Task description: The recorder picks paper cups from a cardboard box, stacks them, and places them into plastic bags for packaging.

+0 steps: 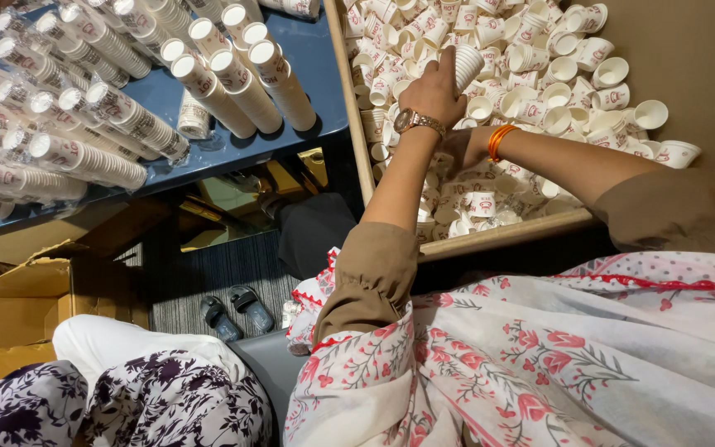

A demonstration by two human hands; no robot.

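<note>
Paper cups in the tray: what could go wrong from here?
1. The left hand grips a short cup stack by its side; squeezing could crush the thin paper.
2. The right hand is partly hidden under the left wrist among loose cups; it could flatten some.
3. Sleeved stacks overhang the blue table edge and might roll off.

— How's the light?
— Bright and warm from above. The loose paper cups [539, 74] in the wooden tray [357, 124] are evenly lit, almost washed out on their white rims.
— Shadows?
— Soft ones under the left hand [434, 89] and forearm. The gap below the blue table [316, 74] edge is much darker, near the sandals [237, 313].
— Sharpness?
— Mostly crisp. The plastic sleeves on the stacked cups [84, 108] glint at the top left corner, and lines bow out toward the edges.
</note>
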